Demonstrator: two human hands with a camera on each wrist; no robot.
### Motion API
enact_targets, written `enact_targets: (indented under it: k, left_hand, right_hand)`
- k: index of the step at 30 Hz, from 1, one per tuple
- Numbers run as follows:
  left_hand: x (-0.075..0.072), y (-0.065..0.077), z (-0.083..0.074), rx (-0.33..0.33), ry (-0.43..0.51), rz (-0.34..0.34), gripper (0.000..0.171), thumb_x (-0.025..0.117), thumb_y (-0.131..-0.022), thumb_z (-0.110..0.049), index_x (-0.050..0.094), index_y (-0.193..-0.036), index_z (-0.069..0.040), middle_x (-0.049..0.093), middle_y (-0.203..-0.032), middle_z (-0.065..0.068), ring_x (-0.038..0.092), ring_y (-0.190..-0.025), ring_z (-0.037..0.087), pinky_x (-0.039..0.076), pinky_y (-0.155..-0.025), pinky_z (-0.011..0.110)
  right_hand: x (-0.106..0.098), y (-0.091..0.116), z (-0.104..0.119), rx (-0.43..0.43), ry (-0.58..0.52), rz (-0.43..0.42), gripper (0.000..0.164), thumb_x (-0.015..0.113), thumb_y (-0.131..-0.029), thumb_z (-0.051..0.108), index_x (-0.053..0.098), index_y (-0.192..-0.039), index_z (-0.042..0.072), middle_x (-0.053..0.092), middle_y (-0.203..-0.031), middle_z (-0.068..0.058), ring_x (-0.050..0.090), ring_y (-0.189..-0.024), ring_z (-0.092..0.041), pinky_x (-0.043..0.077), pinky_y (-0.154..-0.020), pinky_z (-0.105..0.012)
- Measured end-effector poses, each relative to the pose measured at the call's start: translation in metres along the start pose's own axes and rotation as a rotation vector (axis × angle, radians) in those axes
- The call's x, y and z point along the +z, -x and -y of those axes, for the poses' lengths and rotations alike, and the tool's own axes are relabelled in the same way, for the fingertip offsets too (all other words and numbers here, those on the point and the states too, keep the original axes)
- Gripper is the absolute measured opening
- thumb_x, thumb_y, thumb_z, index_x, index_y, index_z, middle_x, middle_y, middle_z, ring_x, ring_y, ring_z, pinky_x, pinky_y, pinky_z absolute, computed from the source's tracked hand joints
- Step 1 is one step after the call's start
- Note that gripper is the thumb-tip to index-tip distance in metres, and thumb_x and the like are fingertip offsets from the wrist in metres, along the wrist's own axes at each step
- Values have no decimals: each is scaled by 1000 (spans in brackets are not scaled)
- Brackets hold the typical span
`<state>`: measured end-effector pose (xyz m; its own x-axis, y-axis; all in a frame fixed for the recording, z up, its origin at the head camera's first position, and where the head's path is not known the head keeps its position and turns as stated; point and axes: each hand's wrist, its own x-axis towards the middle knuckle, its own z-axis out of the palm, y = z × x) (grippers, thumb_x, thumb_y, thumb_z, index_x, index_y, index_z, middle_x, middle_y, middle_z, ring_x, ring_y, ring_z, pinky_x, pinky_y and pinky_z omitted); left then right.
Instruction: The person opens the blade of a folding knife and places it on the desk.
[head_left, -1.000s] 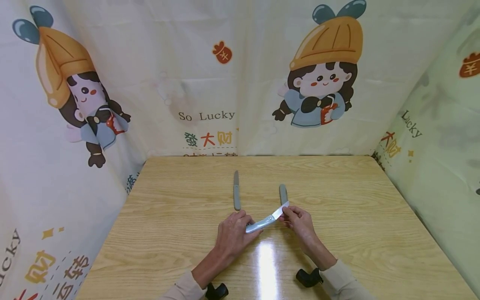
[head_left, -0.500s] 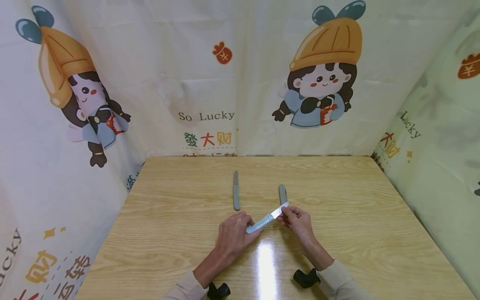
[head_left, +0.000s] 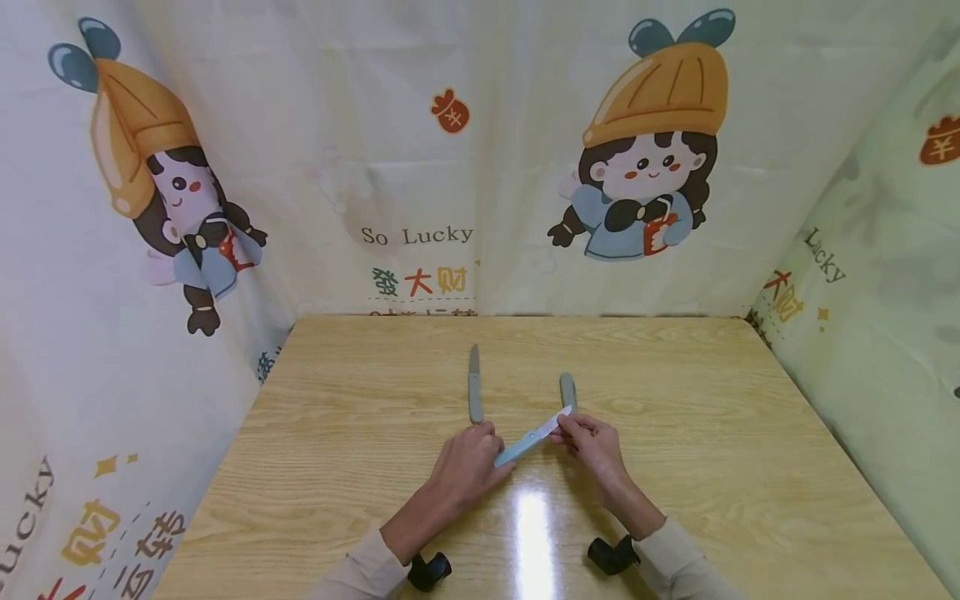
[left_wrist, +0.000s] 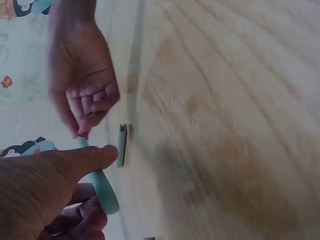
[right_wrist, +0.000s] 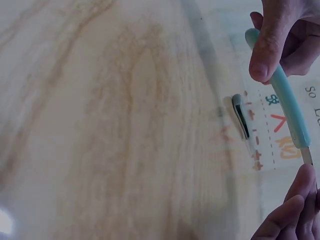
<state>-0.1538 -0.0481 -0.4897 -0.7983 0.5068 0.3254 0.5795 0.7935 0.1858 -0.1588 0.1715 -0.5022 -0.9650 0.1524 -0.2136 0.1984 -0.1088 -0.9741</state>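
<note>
A folding knife with a light blue handle (head_left: 517, 450) and its blade out is held between both hands above the table. My left hand (head_left: 467, 462) grips the handle, its thumb laid along it in the left wrist view. My right hand (head_left: 597, 450) pinches the blade (head_left: 553, 423) close to its tip. Part of the blade is hidden by those fingers. Behind the hands lie two grey-handled knives. The left one (head_left: 475, 387) has its blade extended and points away; the right one (head_left: 567, 390) looks folded, its near end covered by the held blade and right hand.
The wood-grain table (head_left: 360, 383) reaches back to a printed cloth backdrop (head_left: 517, 167), which also runs along both sides. A black wrist device (head_left: 430, 572) sits by the left cuff, and another black device (head_left: 612, 556) by the right cuff.
The held knife has rolled a little, so its blade now shows narrower and more in line with the handle. Both hands keep their hold and have hardly moved. The head view has shifted slightly.
</note>
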Motion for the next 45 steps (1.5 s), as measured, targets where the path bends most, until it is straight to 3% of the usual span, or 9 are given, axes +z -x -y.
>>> enact_targets:
  k: [6, 10, 15, 20, 23, 28, 37, 41, 45]
  left_hand:
    - [-2, -10, 3, -6, 29, -33, 14, 83, -87, -22, 78, -88, -8, 58, -78, -3, 54, -61, 8, 48, -52, 23]
    - [-1, -19, 11, -60, 222, -82, 13, 83, -88, -20, 80, -90, -8, 61, -77, -3, 57, -62, 7, 48, -54, 23]
    - [3, -42, 24, -228, 542, -97, 12, 80, -91, -20, 81, -93, -9, 71, -78, -5, 63, -66, 5, 52, -58, 24]
    - [10, -63, 31, -362, 688, -76, 15, 80, -91, -24, 81, -88, -9, 72, -73, -6, 65, -63, 6, 51, -54, 27]
    - [16, -71, 34, -419, 707, -73, 17, 81, -91, -24, 80, -84, -9, 70, -70, -6, 63, -60, 7, 49, -51, 28]
    - [26, -81, 34, -489, 661, -62, 17, 82, -89, -22, 79, -80, -9, 68, -68, -6, 60, -56, 8, 45, -49, 27]
    - [45, -101, 29, -581, 565, 31, 25, 83, -88, -26, 77, -70, -11, 61, -56, -8, 51, -48, 8, 36, -43, 24]
    - [48, -104, 29, -617, 542, 38, 26, 83, -88, -28, 77, -69, -12, 61, -54, -7, 53, -48, 9, 37, -43, 25]
    - [49, -102, 30, -610, 521, 33, 25, 83, -87, -27, 78, -70, -10, 61, -54, -6, 55, -48, 11, 39, -44, 26]
  right_hand:
    - [-2, -2, 8, -71, -81, 53, 32, 62, -103, 11, 60, -122, -14, 75, -97, -11, 73, -86, -16, 56, -87, -35]
    - [-5, -4, 12, -110, -93, 73, 35, 63, -103, 11, 56, -123, -17, 74, -103, -14, 72, -91, -18, 54, -91, -38]
    - [-9, -3, 13, -79, -44, 69, 40, 62, -104, 18, 57, -127, -15, 74, -104, -13, 72, -91, -18, 54, -91, -38]
    - [-13, -3, 11, -57, -32, 78, 39, 61, -104, 18, 58, -125, -15, 73, -101, -12, 71, -90, -18, 56, -87, -34]
    - [-14, -3, 8, -50, -33, 87, 37, 61, -104, 18, 59, -124, -14, 73, -100, -13, 71, -89, -19, 56, -85, -34]
    - [-15, -2, 3, -33, -34, 112, 36, 61, -104, 14, 59, -123, -16, 72, -97, -13, 71, -86, -19, 56, -85, -36]
    - [-18, 2, -3, -33, 10, 160, 34, 59, -105, 12, 59, -123, -17, 71, -99, -19, 70, -87, -22, 56, -83, -34]
    - [-19, 2, -4, -37, 20, 178, 34, 59, -105, 11, 59, -122, -18, 69, -101, -24, 70, -87, -23, 56, -83, -34]
    - [-20, 3, -4, -41, 20, 191, 35, 58, -105, 12, 58, -123, -19, 69, -101, -25, 70, -87, -22, 57, -82, -33]
